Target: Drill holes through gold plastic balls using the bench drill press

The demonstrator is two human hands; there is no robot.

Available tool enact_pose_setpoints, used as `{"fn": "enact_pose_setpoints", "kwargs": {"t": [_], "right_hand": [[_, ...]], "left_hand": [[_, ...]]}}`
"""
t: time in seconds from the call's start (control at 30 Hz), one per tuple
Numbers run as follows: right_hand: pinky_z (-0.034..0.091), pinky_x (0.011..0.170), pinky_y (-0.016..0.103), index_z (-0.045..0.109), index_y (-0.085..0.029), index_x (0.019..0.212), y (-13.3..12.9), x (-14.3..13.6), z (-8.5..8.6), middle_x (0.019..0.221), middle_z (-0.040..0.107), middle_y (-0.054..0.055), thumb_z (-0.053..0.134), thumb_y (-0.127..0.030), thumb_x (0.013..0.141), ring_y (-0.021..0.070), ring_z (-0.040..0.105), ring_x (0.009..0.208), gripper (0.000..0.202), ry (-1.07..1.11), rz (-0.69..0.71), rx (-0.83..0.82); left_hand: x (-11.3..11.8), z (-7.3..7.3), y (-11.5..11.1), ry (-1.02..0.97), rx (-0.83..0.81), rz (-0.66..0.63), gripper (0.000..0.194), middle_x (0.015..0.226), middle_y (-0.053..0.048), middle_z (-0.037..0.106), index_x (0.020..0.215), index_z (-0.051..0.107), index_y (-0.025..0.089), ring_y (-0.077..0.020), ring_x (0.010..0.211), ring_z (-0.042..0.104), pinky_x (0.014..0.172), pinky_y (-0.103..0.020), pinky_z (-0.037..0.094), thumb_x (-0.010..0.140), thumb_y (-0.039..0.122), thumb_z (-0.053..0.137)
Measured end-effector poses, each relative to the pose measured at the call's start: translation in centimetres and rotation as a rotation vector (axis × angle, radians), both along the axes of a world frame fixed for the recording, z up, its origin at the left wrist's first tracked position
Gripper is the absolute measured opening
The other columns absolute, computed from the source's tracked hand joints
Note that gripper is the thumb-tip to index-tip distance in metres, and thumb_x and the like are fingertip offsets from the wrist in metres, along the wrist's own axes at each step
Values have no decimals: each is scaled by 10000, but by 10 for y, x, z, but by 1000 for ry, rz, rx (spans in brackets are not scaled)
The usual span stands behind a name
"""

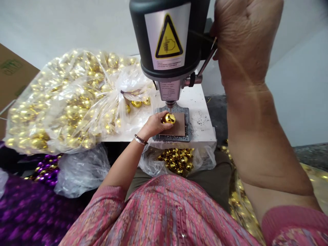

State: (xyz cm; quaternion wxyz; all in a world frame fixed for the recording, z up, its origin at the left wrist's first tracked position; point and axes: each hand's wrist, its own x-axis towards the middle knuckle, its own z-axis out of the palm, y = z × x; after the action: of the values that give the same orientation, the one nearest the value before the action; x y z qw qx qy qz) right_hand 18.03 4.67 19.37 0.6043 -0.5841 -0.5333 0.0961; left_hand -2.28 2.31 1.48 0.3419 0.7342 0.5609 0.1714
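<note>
My left hand (156, 123) pinches a shiny gold faceted ball (169, 118) between thumb and fingers. The ball rests on a brown square board (178, 127) on the grey base plate (187, 123) of a drill press (143, 51). Right above the ball is the drill bit (171, 110); I cannot tell whether the two touch. My right hand (246, 27) is raised at the machine's right side, closed around its lever (208, 58). The fingertips of that hand are mostly hidden.
A large clear bag (64, 99) of gold balls lies on the white table (123, 136) at left. An open plastic bag with gold balls (179, 159) hangs below the front edge. Purple balls (47, 171) are at lower left, a cardboard box (15, 75) far left. Dark shavings dot the tabletop.
</note>
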Motion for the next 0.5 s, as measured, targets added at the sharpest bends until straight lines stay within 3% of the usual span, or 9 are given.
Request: {"fn": "enact_pose_setpoints", "kwargs": {"t": [0.13, 0.3, 0.4, 0.5], "right_hand": [[290, 721, 213, 297, -206, 727, 2, 4, -6, 725, 290, -53, 548, -325, 1070, 9, 400, 683, 441, -51, 68, 36], [282, 696, 228, 280, -233, 733, -3, 5, -9, 666, 307, -71, 556, -285, 1062, 34, 357, 661, 433, -15, 78, 72], [321, 752, 239, 284, -234, 748, -22, 4, -14, 685, 332, -65, 490, -251, 1056, 37, 332, 669, 371, -56, 62, 101], [310, 760, 248, 307, -215, 759, -48, 5, -27, 698, 315, -47, 458, -194, 949, 45, 278, 676, 244, -166, 40, 144]], "left_hand": [[5, -3, 6, -3, 18, 0, 691, 1183, -91, 784, 1414, 775, 189, -243, 1041, 730, 1022, -368, 589, 755, 338, 919], [7, -11, 7, -82, -23, -15, 681, 1117, -79, 789, 1425, 765, 189, -233, 998, 718, 987, -370, 604, 776, 323, 917], [7, -10, 4, -91, -29, -9, 655, 1123, -71, 798, 1406, 769, 181, -224, 987, 721, 974, -350, 601, 778, 297, 912], [8, -7, 2, -100, -39, -12, 628, 1172, -70, 812, 1390, 768, 178, -226, 1032, 729, 999, -341, 589, 784, 272, 900]]}}
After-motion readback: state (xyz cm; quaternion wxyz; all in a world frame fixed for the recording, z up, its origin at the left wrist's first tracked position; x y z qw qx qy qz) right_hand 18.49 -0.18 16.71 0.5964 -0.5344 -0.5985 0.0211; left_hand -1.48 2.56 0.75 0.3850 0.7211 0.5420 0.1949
